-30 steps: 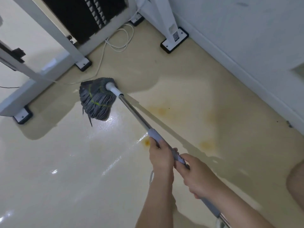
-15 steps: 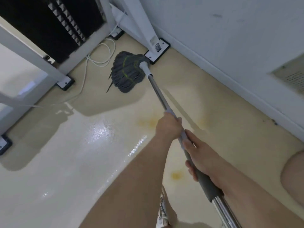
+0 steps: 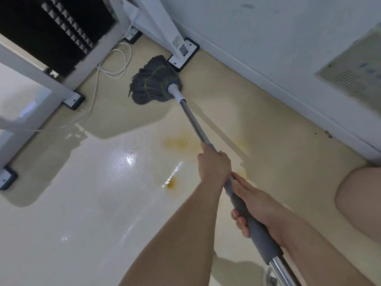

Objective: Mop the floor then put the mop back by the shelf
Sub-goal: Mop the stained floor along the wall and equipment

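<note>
A mop with a grey string head (image 3: 153, 82) and a metal handle (image 3: 193, 122) rests on the cream floor (image 3: 86, 199), just in front of a white frame foot (image 3: 183, 53) by the wall. My left hand (image 3: 214, 166) grips the shaft higher up. Lower down, my right hand (image 3: 253, 205) holds the grey foam grip (image 3: 252, 228). Orange-yellow stains (image 3: 179, 142) mark the floor beside the shaft, with a smaller spot (image 3: 170, 183) nearer to me.
A white metal frame (image 3: 68, 77) with a black panel (image 3: 51, 27) stands at the upper left, its feet on the floor. A white cable (image 3: 115, 65) lies coiled beside it. A grey wall (image 3: 268, 38) with a skirting runs along the right. A knee (image 3: 360, 201) shows at the right edge.
The mop head swept from the left frame foot across to the foot by the wall, then drew back slightly. Both hands stayed on the handle.
</note>
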{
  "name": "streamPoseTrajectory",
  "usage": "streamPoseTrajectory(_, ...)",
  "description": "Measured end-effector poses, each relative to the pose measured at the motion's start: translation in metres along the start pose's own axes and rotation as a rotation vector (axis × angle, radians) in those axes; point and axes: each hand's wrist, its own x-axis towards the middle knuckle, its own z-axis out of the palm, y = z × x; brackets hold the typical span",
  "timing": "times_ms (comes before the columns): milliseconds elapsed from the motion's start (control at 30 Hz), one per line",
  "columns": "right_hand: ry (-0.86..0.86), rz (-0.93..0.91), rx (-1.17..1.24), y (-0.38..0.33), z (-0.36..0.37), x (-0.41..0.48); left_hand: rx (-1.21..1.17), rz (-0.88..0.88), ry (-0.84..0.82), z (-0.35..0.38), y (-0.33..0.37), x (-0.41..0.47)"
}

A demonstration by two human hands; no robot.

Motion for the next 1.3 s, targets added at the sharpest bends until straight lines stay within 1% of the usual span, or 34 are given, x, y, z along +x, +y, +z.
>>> streamPoseTrajectory(100, -0.031, 0.09, 0.015, 0.019, -0.031, -0.035, 0.031, -0.109, -0.116, 0.023, -0.004, -0.026)
streamPoseTrajectory(167, -0.028, 0.123, -0.064, 0.027, -0.042, -0.047, -0.117, -0.197, -0.149, 0.029, -0.009, -0.04)
streamPoseTrajectory(200, -0.022, 0.125, -0.138, 0.031, -0.045, -0.049, -0.207, -0.233, -0.139, 0.033, -0.013, -0.047)
streamPoseTrajectory(300, 0.072, 0.05, -0.329, 0.041, -0.04, -0.031, -0.39, -0.242, -0.104, 0.044, -0.031, -0.071)
streamPoseTrajectory(333, 0.116, 0.037, -0.325, 0.047, -0.037, -0.021, -0.465, -0.251, -0.108, 0.044, -0.035, -0.08)
streamPoseTrajectory(400, 0.21, 0.012, -0.319, 0.06, -0.028, 0.0, -0.53, -0.267, -0.147, 0.04, -0.047, -0.091)
streamPoseTrajectory(433, 0.235, -0.028, -0.393, 0.067, -0.023, 0.008, -0.53, -0.27, -0.171, 0.038, -0.053, -0.092)
streamPoseTrajectory(500, 0.239, -0.09, -0.543, 0.077, -0.014, 0.015, -0.426, -0.242, -0.207, 0.031, -0.061, -0.086)
streamPoseTrajectory(533, 0.245, -0.108, -0.583, 0.076, -0.011, 0.018, -0.357, -0.219, -0.198, 0.026, -0.061, -0.078)
streamPoseTrajectory(633, 0.226, -0.125, -0.59, 0.048, 0.003, 0.027, -0.266, -0.162, -0.128, 0.009, -0.046, -0.038)
streamPoseTrajectory(700, 0.214, -0.134, -0.608, 0.02, 0.011, 0.037, -0.225, -0.128, -0.111, -0.003, -0.03, -0.011)
streamPoseTrajectory(833, 0.162, -0.19, -0.705, -0.019, 0.049, 0.07, -0.165, -0.123, -0.057, -0.046, -0.019, 0.037)
streamPoseTrajectory(933, 0.097, -0.176, -0.578, -0.031, 0.09, 0.099, -0.108, -0.088, 0.036, -0.093, -0.03, 0.065)
streamPoseTrajectory(1000, 0.074, -0.13, -0.551, -0.033, 0.108, 0.106, -0.08, -0.087, 0.085, -0.11, -0.036, 0.071)
streamPoseTrajectory(1100, 0.091, -0.028, -0.528, -0.029, 0.091, 0.091, 0.013, -0.096, 0.09, -0.095, -0.034, 0.057)
streamPoseTrajectory(1200, 0.108, -0.053, -0.67, -0.022, 0.041, 0.064, 0.112, -0.102, 0.029, -0.048, -0.019, 0.028)
streamPoseTrajectory(1300, 0.164, -0.033, -0.615, -0.011, -0.022, 0.034, 0.102, -0.124, -0.034, 0.011, -0.001, -0.006)
